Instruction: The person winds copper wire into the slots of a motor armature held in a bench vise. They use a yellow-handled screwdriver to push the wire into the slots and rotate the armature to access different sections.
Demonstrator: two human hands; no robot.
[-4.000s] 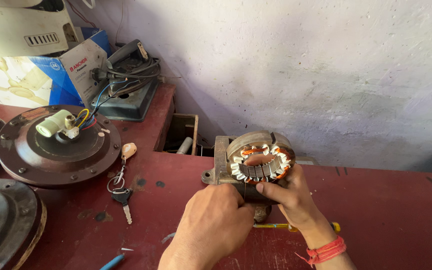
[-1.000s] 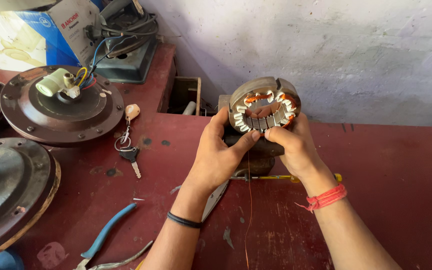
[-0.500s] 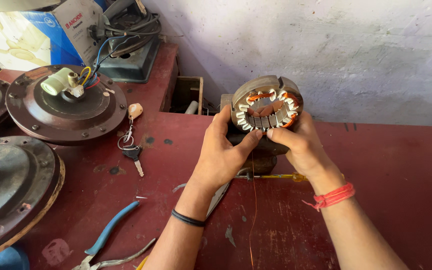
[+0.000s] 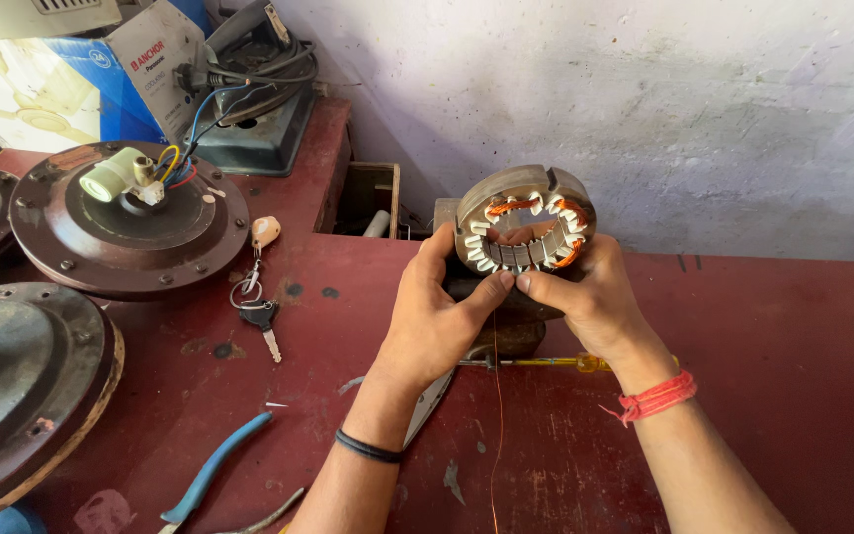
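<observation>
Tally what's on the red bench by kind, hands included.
Hands: 2, left hand and right hand, both on the stator
Stator: 1
Round motor covers: 2 in full view
Key bunch: 1
Blue-handled pliers: 1
Yellow-handled screwdriver: 1
Cardboard box: 1
Total: 9

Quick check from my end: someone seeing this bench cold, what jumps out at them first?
The ring-shaped stator with copper windings, held upright at centre by the left hand and right hand, whose fingertips meet at its lower edge, where a thin copper wire hangs down. Left of them, a brown fan motor housing with coloured wires sits on the red bench.
</observation>
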